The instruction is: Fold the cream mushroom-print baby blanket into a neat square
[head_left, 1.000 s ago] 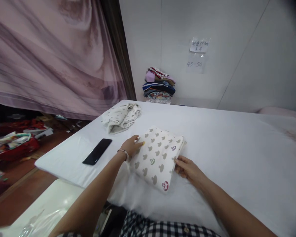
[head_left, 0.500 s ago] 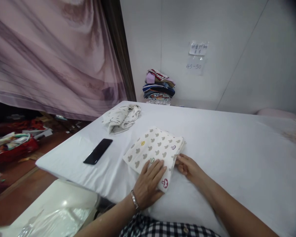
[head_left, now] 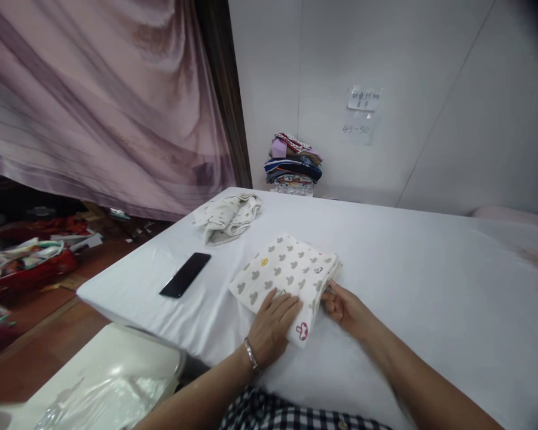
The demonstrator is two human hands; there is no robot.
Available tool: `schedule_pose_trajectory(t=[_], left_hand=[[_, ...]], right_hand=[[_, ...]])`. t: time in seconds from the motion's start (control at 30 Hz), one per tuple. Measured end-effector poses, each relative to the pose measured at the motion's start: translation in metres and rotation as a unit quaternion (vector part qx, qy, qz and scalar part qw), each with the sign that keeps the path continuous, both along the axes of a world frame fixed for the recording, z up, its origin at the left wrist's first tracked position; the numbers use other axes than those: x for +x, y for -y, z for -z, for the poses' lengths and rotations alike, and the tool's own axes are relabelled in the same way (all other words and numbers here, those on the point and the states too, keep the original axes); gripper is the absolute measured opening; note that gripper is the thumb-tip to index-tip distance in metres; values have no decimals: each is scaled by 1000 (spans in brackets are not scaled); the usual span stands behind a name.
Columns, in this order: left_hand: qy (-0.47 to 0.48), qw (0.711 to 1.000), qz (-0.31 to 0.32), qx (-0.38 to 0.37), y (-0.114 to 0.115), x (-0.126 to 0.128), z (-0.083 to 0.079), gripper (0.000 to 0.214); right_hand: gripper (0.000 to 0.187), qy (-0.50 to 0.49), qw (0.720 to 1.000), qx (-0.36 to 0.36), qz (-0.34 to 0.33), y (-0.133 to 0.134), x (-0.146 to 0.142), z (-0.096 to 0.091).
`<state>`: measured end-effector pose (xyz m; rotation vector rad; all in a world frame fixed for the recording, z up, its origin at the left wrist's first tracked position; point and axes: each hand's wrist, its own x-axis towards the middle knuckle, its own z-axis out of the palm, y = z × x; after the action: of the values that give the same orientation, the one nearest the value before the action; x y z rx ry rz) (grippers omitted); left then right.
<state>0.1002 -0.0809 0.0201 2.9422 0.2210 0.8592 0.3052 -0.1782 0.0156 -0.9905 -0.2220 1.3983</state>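
A folded white cloth [head_left: 289,269] printed with grey mushrooms and a few coloured ones lies near the front edge of the table. My left hand [head_left: 275,322], with a silver bracelet at the wrist, rests flat on its near side, fingers stretched out. At the cloth's right edge, my right hand [head_left: 345,307] has its thumb and fingers closed on the folded layers; some of its fingertips are hidden by the fabric. To the left lies a black phone [head_left: 186,275], and behind that a crumpled patterned cloth [head_left: 228,219].
The white-covered table [head_left: 407,286] runs back to a wall with paper signs [head_left: 362,101]. Folded fabrics [head_left: 293,164] are stacked beyond its far edge. A pink curtain [head_left: 116,107] hangs at left, a red basket [head_left: 31,269] below it. A pale seat [head_left: 112,364] stands at front left.
The view has shifted slightly. My left hand has slid a little over the cloth and now partly covers the green mushroom. My right hand stays at the right edge.
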Motion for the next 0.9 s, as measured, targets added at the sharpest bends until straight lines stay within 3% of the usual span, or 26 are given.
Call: schedule_pose_trajectory(t=[0.13,0.23,0.5,0.67,0.7,0.77,0.83,0.9], left_hand=[[13,999,24,-39,-8,-4,-12,51],[16,998,22,-62,-12,-5,-18,51],[-62,992,76,-84,-9,-5,-12,50],[-133,965,127,-185,-25,-11,-40,54],[-141,964,105,-201,-33,-9,-46,51],[-137,972,2,-191,-50,-1,-50,49],[-140,971,-130,-141,-69,10,-45,53],[-184,950,-223,-118,-86,19,-32,60]], right_hand=[[30,88,996,-5,19,-12,8,1],[33,97,995,6,37,-24,13,-3],[42,84,989,15,125,-40,16,9],[41,73,989,7,126,-37,19,8],[40,69,991,3,118,-36,19,6],[42,64,993,-1,98,-35,20,2],[43,74,993,-5,88,-34,19,0],[41,100,991,-11,89,-33,19,0]])
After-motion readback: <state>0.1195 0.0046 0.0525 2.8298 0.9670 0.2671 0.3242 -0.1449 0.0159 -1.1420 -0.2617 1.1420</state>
